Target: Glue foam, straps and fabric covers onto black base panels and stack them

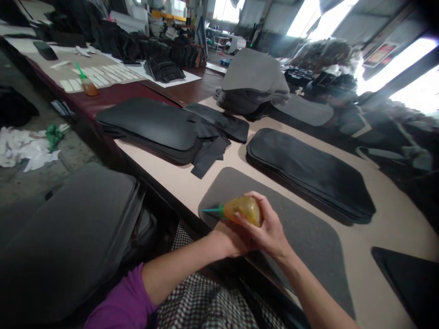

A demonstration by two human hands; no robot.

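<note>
My right hand (pixel 269 226) is wrapped round a squeeze bottle (pixel 242 210) of yellowish-brown liquid, its fingers over the far end and its thumb along the near side. The bottle lies tilted on its side, and its green nozzle (pixel 214 210) points left. My left hand (pixel 233 237) is just below the bottle, close against my right hand. Its fingers are hidden, so I cannot tell whether it grips anything. Under both hands a grey, round-cornered sheet (pixel 308 237) lies flat at the table's near edge.
Stacks of black panels lie behind left (pixel 154 123) and right (pixel 308 171), with black strips (pixel 211 153) between. A grey stack (pixel 254 77) stands farther back. Another squeeze bottle (pixel 89 87) stands by pale strips. A dark pile (pixel 68 233) is left of the table (pixel 387 214).
</note>
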